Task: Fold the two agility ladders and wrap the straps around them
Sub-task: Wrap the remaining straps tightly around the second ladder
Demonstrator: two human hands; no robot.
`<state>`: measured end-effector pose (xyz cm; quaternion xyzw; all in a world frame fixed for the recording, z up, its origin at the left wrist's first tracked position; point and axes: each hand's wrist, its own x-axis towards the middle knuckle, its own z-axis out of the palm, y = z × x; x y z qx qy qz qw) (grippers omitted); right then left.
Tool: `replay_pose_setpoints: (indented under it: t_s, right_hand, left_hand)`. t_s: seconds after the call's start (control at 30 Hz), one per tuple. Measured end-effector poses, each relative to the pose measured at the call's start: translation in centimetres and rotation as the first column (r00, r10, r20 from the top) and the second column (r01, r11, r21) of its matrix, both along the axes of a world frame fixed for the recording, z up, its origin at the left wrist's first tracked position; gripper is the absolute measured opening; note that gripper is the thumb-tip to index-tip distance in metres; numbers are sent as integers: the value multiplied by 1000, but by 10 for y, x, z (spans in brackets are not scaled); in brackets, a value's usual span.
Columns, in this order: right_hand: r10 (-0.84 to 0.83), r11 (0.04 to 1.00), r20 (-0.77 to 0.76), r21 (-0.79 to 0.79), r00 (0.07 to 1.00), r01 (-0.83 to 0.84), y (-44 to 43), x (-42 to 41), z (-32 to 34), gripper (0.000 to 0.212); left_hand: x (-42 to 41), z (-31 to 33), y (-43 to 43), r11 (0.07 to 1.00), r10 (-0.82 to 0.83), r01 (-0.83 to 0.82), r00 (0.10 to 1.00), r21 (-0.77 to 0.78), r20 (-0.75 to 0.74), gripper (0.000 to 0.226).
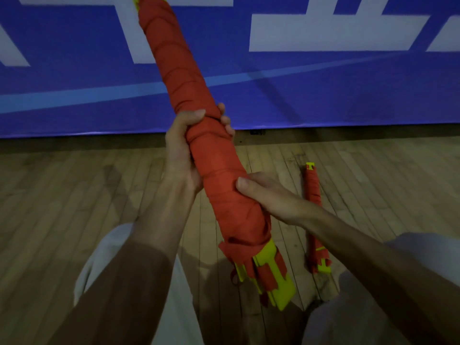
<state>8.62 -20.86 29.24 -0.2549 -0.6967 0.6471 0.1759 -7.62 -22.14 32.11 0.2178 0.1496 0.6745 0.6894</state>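
I hold a folded agility ladder [174, 78], a long bundle of yellow rungs wound all over in red strap, tilted up and away from me. My left hand [184, 150] is closed around its middle. My right hand [268, 195] grips it lower down, thumb pressed on the red wrap. Yellow rung ends [273, 275] and a loose red strap loop stick out at the bottom. A second wrapped ladder [315, 212] lies on the floor to the right, partly hidden behind my right forearm.
I am seated on a wooden floor [74, 185] with my knees in light trousers [373, 307] on both sides. A blue banner with white shapes [323, 83] stands close ahead along the floor.
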Motion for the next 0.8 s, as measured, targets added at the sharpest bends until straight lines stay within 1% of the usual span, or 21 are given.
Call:
replay_pose_setpoints:
  t_s: [0.03,0.07,0.13,0.17,0.2,0.27,0.33,0.37,0.43,0.47,0.5,0.53,0.57,0.6,0.63,0.7,0.73,0.77,0.8]
  right_hand:
    - [19,998,8,-62,1000,-19,-1,2,1,28]
    - [25,992,3,-121,1000,-25,-2,3,2,21]
    - [0,988,-41,-157,999,-6,-3,5,2,12]
    - [-28,990,-61,-142,998,19,-2,5,2,13]
    - [-56,993,-66,-108,996,49,-1,6,3,17]
    - [-145,989,-37,5,989,146,1,8,1,20]
    - [-266,951,8,167,964,261,1,7,-4,16]
    - [-315,921,19,248,949,300,0,4,-7,15]
    - [-370,865,42,382,928,327,-1,1,-10,17]
    - [-382,836,68,450,922,314,-2,-1,-10,21]
    - [-394,801,107,526,913,284,-2,-2,-12,27]
    - [-406,758,153,607,901,239,-1,-3,-13,32]
    - [-423,709,193,679,886,191,-1,-3,-15,36]
    - [-439,658,220,739,871,145,-1,-4,-16,40]
    - [-452,608,229,787,862,110,-1,-4,-17,43]
    - [-460,502,179,860,870,88,1,-4,-15,49]
    - [-440,467,134,879,888,99,2,-4,-10,47]
    - [-415,450,95,885,905,114,4,-3,-6,46]
    - [-396,458,79,881,915,122,5,-1,-1,43]
  left_hand:
    - [2,-1,1,1000,14,-14,1000,-20,-11,53]
    - [5,0,2,998,26,-29,998,-60,-54,56]
    - [11,3,3,980,68,-112,965,-165,-254,46]
    - [13,5,4,962,86,-174,925,-211,-371,39]
    - [15,7,5,946,93,-225,879,-235,-467,34]
    - [16,9,9,919,152,-342,766,-196,-625,31]
    - [17,3,15,875,228,-470,603,-110,-764,39]
    - [17,0,16,852,248,-516,538,-82,-806,43]
    - [20,-3,17,832,239,-549,481,-78,-843,42]
    - [22,-4,17,836,218,-542,469,-84,-856,36]
    - [24,-6,15,838,204,-537,482,-103,-852,29]
    - [25,-7,14,828,211,-544,526,-135,-824,26]
    - [26,-8,13,803,234,-569,574,-176,-785,25]
    - [26,-10,12,762,271,-610,604,-216,-750,27]
    - [24,-13,12,722,306,-651,604,-234,-735,30]
    - [18,-15,11,690,336,-681,602,-246,-724,34]
    - [14,-13,11,694,340,-671,624,-260,-703,34]
    - [10,-12,12,709,335,-645,663,-284,-669,32]
    - [6,-9,12,732,319,-607,707,-310,-631,31]
